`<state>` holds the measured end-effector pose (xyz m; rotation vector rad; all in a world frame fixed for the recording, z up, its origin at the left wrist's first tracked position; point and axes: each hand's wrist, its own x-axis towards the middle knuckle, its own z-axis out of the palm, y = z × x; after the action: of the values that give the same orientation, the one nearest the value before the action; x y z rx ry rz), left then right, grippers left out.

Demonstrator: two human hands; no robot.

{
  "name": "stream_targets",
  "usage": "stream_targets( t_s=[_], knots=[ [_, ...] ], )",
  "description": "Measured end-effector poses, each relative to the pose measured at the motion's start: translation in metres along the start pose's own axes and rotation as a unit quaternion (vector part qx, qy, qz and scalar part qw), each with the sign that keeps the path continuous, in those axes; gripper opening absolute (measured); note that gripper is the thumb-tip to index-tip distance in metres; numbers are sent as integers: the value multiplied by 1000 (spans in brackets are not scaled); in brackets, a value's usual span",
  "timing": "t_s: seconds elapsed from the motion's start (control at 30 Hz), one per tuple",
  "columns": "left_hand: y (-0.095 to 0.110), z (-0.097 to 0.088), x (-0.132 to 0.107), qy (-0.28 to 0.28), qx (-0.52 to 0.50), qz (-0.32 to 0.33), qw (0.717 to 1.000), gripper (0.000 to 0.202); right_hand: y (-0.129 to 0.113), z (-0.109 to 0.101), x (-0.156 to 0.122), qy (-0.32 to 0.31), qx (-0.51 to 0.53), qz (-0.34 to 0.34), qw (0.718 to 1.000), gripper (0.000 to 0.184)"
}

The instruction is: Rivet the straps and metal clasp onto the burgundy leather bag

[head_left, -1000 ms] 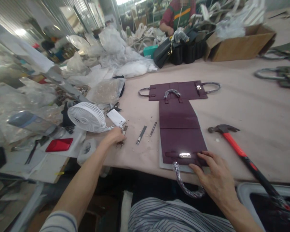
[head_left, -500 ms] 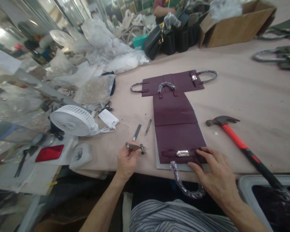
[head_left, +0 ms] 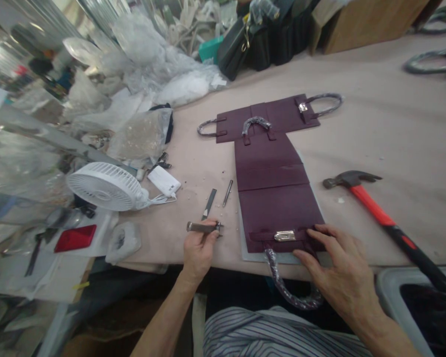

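In my left hand [head_left: 198, 250] is a short, dark metal bar-like piece [head_left: 202, 227] with a small crosswise end, pinched between thumb and fingers above the table. My right hand [head_left: 340, 260] grips the lower right corner of a burgundy bag panel [head_left: 273, 206], thumb below and fingers on top, by the end of its strap. A silver clasp plate [head_left: 284, 236] sits on that strap. From the panel's near edge a plastic-wrapped handle [head_left: 282, 285] hangs over the table edge. Left of the panel lie a flat metal strip [head_left: 209, 202] and a thin metal rod [head_left: 228, 192].
A claw hammer [head_left: 371, 206] lies to the right, its handle over a grey bin [head_left: 388, 292]. Another burgundy bag piece [head_left: 234, 121] lies behind. At left are a white fan [head_left: 104, 186], a white power bank [head_left: 164, 181] and a red case [head_left: 75, 238]. Dark bags [head_left: 260, 47] stand at the back.
My left hand has turned the metal piece slightly, so it lies more level. The right hand keeps its grip on the panel corner. The whole view has shifted a little.
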<state>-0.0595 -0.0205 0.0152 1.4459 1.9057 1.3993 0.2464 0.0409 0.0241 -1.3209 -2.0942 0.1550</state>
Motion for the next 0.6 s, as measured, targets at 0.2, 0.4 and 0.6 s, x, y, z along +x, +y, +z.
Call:
stream_targets(
  t_s=[0.2,0.4,0.6],
  knots=[
    [33,26,-4,10,-159,-20,987,10,-1,0,0,4,5,-1,1000,41],
    [40,56,-10,28,-254,-169,952,28,0,0,-2,2,5,0,1000,40],
    [44,54,-7,1,-148,-40,988,24,1,1,-3,4,5,-2,1000,40]
  ],
)
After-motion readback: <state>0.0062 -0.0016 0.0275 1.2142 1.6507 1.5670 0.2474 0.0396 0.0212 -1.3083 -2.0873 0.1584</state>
